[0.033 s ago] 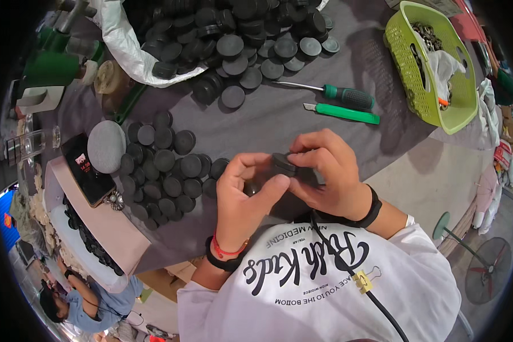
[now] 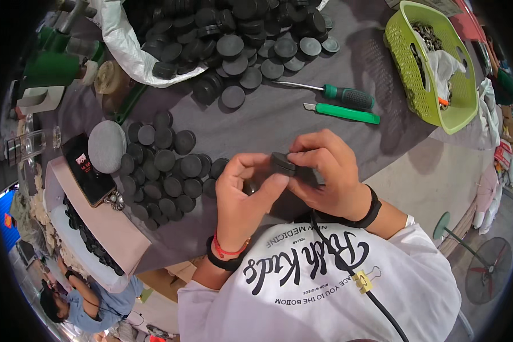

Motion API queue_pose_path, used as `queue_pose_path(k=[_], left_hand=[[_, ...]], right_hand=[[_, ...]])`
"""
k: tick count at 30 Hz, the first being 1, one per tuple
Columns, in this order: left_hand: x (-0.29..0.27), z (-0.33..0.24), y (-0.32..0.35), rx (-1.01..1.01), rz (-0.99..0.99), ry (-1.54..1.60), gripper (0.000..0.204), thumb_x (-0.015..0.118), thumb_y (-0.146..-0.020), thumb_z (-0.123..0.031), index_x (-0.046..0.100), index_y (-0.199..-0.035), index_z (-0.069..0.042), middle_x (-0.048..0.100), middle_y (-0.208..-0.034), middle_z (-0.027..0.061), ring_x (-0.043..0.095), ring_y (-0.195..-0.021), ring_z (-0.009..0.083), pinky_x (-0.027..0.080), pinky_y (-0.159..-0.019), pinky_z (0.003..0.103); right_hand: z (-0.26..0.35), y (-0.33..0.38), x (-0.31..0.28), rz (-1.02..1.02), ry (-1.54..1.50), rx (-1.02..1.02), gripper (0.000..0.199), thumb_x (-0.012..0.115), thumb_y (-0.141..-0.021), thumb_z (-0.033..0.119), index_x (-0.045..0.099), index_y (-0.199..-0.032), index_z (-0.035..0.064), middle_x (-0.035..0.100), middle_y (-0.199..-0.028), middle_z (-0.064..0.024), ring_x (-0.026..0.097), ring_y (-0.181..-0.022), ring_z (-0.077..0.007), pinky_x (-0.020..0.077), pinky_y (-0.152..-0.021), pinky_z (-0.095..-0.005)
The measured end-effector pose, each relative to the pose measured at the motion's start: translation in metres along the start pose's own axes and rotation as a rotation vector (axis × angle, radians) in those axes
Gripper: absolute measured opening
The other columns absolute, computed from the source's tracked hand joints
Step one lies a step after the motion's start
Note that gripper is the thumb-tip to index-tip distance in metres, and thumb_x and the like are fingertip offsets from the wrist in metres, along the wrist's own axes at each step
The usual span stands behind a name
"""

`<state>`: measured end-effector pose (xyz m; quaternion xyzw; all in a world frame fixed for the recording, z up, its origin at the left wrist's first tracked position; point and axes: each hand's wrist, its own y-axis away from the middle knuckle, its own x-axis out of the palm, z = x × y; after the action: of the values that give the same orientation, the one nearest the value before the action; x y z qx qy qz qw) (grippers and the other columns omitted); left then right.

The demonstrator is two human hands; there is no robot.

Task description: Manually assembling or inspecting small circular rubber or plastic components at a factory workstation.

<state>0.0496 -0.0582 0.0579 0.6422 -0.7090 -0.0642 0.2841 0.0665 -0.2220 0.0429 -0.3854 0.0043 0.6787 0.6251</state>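
Note:
Between my two hands is a small black round disc (image 2: 282, 162), with a seam running around its edge. My left hand (image 2: 247, 191) pinches its left side, thumb below and fingers behind. From the right, my right hand (image 2: 329, 175) grips the same disc with thumb and fingertips. Part of the disc and some fingertips are hidden behind the hands. To the left of my left hand lies a spread of similar black discs (image 2: 165, 160) on the grey cloth (image 2: 239, 130).
A white sack (image 2: 132, 60) spills many more discs at the back. A green-handled screwdriver (image 2: 349, 97) and a green utility knife (image 2: 347, 113) lie right of centre. A lime basket (image 2: 407, 85) stands far right. At left are a phone (image 2: 88, 171), a grey rounded object (image 2: 107, 146) and an open box (image 2: 100, 228).

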Motion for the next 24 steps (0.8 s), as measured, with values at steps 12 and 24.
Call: queue_pose_path(k=[12, 24], left_hand=[[0.001, 0.001, 0.007, 0.145, -0.105, -0.169, 0.031, 0.07, -0.074, -0.004, 0.059, -0.103, 0.003, 0.062, -0.082, 0.0007, 0.051, -0.069, 0.0028, 0.04, -0.062, 0.016], [-0.007, -0.013, 0.014, 0.16, -0.064, -0.29, 0.033, 0.069, -0.072, -0.002, 0.062, -0.104, 0.003, 0.06, -0.077, -0.0011, 0.046, -0.06, 0.0009, 0.036, -0.055, 0.016]], right_hand=[[0.001, 0.001, -0.016, 0.154, -0.199, 0.01, 0.041, 0.076, -0.06, 0.006, 0.057, -0.097, 0.0033, 0.056, -0.096, -0.0121, 0.058, -0.07, -0.0267, 0.0469, -0.059, -0.0327], [0.0, 0.009, -0.023, 0.17, -0.137, 0.351, 0.045, 0.062, -0.073, -0.002, 0.051, -0.116, 0.0034, 0.054, -0.105, -0.0144, 0.06, -0.074, -0.023, 0.0479, -0.063, -0.0295]])
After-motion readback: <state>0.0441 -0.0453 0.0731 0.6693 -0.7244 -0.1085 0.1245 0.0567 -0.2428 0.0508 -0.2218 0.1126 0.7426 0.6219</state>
